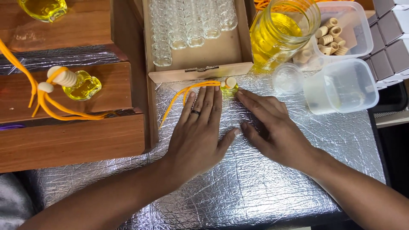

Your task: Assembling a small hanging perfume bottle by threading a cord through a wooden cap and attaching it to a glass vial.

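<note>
Silver foil covers the desk, crinkled and bright under both hands. The left hand lies flat, palm down, fingers spread and straight, a dark ring on one finger; its fingertips reach a small bottle of yellow liquid with a pale wooden cap. An orange cord runs from that cap in a loop leftward, passing under or just beside the left fingertips. The right hand also rests palm down, fingers loosely spread, its forefinger pointing at the bottle and ending just beside it. Neither hand pinches anything; both grips are open and flat on the foil.

Just behind the bottle stands a cardboard box holding rows of empty clear vials. To the right are a glass jar of yellow liquid, a round lid, an empty plastic tub, and a further tub of wooden caps. On the wooden steps at left lies a finished bottle with cord, and another yellow bottle sits at the top edge.

By my reading, the bottle is filled, capped and corded, and the hands are settling it or smoothing its cord on the foil. Lifting it would call for a light pinch at the cap or the body, keeping it upright and the cord free of the box edge.
</note>
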